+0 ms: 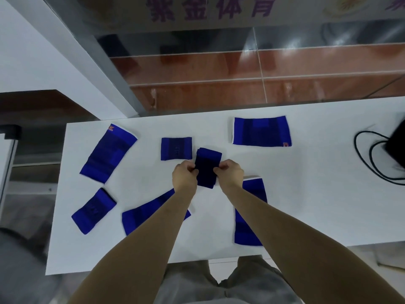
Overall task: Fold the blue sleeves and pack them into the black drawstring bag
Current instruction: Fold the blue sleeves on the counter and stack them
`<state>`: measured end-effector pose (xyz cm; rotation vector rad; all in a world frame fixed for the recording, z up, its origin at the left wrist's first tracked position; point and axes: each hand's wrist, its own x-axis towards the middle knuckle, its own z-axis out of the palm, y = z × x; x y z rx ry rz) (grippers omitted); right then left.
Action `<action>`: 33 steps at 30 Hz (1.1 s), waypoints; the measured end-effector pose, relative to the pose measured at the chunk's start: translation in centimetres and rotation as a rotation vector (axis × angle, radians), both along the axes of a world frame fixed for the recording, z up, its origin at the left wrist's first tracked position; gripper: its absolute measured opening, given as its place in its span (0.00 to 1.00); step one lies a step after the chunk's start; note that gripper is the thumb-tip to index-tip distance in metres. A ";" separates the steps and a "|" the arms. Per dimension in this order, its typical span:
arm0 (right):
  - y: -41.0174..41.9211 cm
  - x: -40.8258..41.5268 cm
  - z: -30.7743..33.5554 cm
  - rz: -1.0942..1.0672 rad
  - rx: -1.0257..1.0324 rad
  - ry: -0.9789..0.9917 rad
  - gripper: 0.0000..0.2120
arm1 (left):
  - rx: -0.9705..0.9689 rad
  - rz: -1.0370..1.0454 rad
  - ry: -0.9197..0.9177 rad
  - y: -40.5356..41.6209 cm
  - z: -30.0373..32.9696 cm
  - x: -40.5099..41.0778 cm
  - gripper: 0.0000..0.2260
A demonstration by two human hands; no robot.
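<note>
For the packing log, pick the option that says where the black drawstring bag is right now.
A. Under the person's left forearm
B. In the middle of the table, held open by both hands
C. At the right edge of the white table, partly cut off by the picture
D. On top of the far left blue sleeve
C: the black drawstring bag lies at the white table's right edge, cut off by the frame, its cord looped beside it.

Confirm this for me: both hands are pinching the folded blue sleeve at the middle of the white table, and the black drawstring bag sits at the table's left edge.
Not quite. In the head view the black drawstring bag sits at the right edge of the white table, not the left. The rest holds: the left hand and right hand both pinch the folded blue sleeve near the table's middle.
</note>
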<state>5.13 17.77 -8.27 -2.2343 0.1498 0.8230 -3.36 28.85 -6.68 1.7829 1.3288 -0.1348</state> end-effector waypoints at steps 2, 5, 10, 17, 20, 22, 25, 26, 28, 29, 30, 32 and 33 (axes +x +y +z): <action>0.1 0.0 0.0 -0.021 0.001 0.006 0.05 | -0.019 0.027 0.009 -0.2 -0.1 0.0 0.07; 0.3 0.0 0.2 -0.056 0.034 0.034 0.08 | -0.075 0.077 -0.030 -0.2 -0.2 -0.3 0.11; -0.2 0.0 1.3 -0.056 0.082 0.049 0.12 | -0.299 0.165 -0.168 -0.1 0.9 -0.5 0.20; -4.4 0.1 4.5 0.015 0.322 -0.018 0.08 | -0.532 0.171 -0.220 -1.7 3.3 -0.9 0.11; -7.1 0.5 5.9 0.123 0.380 -0.064 0.06 | -0.575 0.169 -0.289 -3.8 4.5 -0.7 0.11; -9.2 1.1 6.5 0.198 0.396 -0.078 0.07 | -0.572 0.179 -0.352 -5.5 5.1 -0.2 0.11; -12.4 2.3 7.1 0.258 0.391 -0.092 0.10 | -0.578 0.223 -0.432 -8.3 6.0 0.8 0.16; -13.4 2.8 7.2 0.261 0.393 -0.087 0.10 | -0.589 0.226 -0.447 -9.3 6.2 1.2 0.16; -15.7 3.8 7.4 0.267 0.410 -0.083 0.11 | -0.595 0.178 -0.463 -11.4 6.4 2.1 0.14; -16.8 4.3 7.5 0.268 0.423 -0.081 0.12 | -0.590 0.129 -0.469 -12.4 6.4 2.7 0.12; -17.8 4.9 7.5 0.262 0.438 -0.078 0.12 | -0.585 0.082 -0.478 -13.4 6.5 3.2 0.11; -19.7 6.2 7.6 0.233 0.458 -0.068 0.12 | -0.569 0.026 -0.491 -15.3 6.5 4.4 0.10; -20.6 6.8 7.7 0.223 0.459 -0.062 0.13 | -0.555 0.012 -0.494 -16.1 6.5 5.0 0.10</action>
